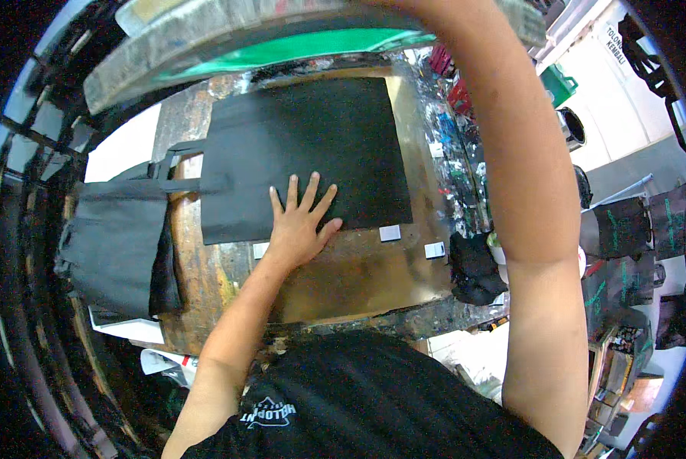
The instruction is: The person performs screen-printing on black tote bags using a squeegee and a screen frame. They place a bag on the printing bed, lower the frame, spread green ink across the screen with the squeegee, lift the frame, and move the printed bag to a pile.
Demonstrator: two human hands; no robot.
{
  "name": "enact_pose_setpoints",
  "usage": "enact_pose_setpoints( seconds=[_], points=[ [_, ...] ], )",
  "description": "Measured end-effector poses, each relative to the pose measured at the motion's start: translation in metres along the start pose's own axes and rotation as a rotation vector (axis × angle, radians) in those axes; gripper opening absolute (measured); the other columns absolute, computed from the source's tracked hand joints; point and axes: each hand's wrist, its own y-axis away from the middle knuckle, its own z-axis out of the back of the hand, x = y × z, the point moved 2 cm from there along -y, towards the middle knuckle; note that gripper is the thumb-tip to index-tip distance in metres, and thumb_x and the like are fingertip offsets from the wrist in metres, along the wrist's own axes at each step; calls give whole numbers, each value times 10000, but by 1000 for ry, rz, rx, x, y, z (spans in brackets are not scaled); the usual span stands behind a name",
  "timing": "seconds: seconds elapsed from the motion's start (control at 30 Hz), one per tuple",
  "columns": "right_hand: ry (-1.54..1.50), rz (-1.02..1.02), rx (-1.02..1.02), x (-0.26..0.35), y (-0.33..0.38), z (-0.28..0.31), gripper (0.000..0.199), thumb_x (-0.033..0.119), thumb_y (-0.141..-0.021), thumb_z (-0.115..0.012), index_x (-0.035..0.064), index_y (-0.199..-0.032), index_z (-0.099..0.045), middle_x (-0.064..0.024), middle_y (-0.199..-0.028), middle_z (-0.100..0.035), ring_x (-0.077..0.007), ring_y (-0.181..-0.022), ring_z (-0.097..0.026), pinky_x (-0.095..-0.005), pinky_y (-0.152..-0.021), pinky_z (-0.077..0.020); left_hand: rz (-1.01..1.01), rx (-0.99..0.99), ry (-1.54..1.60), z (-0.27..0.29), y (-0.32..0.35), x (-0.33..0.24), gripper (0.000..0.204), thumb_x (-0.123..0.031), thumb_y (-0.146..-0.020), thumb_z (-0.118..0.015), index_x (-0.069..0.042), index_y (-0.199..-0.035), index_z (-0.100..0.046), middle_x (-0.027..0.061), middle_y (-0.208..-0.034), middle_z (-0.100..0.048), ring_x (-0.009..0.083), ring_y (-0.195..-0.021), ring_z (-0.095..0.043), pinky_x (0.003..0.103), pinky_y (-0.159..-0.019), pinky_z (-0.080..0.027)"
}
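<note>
A black bag (305, 149) lies flat on the brown board (373, 268) of the table (404, 317), its handles (178, 164) pointing off to the person's left. The left hand (301, 222) is pressed flat on the bag's near edge, fingers spread apart, gripping nothing. The right arm (526, 191) reaches up and over the bag to the raised screen frame (228, 42), whose green mesh (320, 46) hangs above the bag's far edge; the right hand itself is out of sight beyond the top of the view, so I cannot tell whether it is closed or apart.

Left of the bag, a stack of more black bags (113, 237) hangs over the table edge, touching the handles. Just near of the bag, three small white tabs (390, 233) sit on the board, one partly hidden under the left wrist. To the bag's right, past the board's paint-spattered rim, a crumpled black rag (474, 268) lies beside the right arm. Further right, black bags with green prints (622, 226) hang together. Far right of the bag, a white wall panel carries a small sign (614, 38) with dark lettering, and a green bin (559, 83) stands below it.
</note>
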Motion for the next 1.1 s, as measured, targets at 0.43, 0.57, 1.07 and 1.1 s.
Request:
enact_pose_setpoints(
  seconds=[0.43, 0.57, 1.07, 1.1],
  points=[
    [-220, -238, -11, 23, 16, 34, 745, 648, -1068, -350, 66, -933, -795, -119, -1314, -718, -247, -1025, -713, -436, -830, -559, -31, -93, 101, -16, -23, -63, 681, -556, -1058, -458, -213, -1642, -389, 179, -1739, -227, 514, -1581, -156, 791, -1196, -30],
    [-176, 39, -178, -12, -16, -19, 748, 673, -1050, -382, 45, -918, -767, -132, -984, -765, -233, -875, -704, -417, -771, -545, 66, -114, 232, -12, -20, -51, 786, -561, -1018, -573, -118, -1636, -371, 235, -1718, -244, 489, -1577, -203, 686, -1257, -118],
    [-91, 67, 139, 14, 179, -179, 679, 397, -747, -893, 118, -1260, -547, -113, -1087, -661, -349, -1088, -639, -553, -872, -423, 494, -436, 980, 48, 127, 74, 840, -228, -637, -1022, 13, -1339, -628, 134, -1139, -773, 232, -1053, -719, 393, -979, -537],
    [-113, 51, 137, 10, 178, -187, 682, 399, -738, -900, 119, -1255, -553, -105, -1061, -661, -346, -1075, -641, -537, -861, -415, 485, -470, 753, 39, 132, 73, 907, -294, -619, -1024, 14, -1367, -615, 138, -1134, -772, 256, -1051, -702, 407, -995, -494]
  ],
)
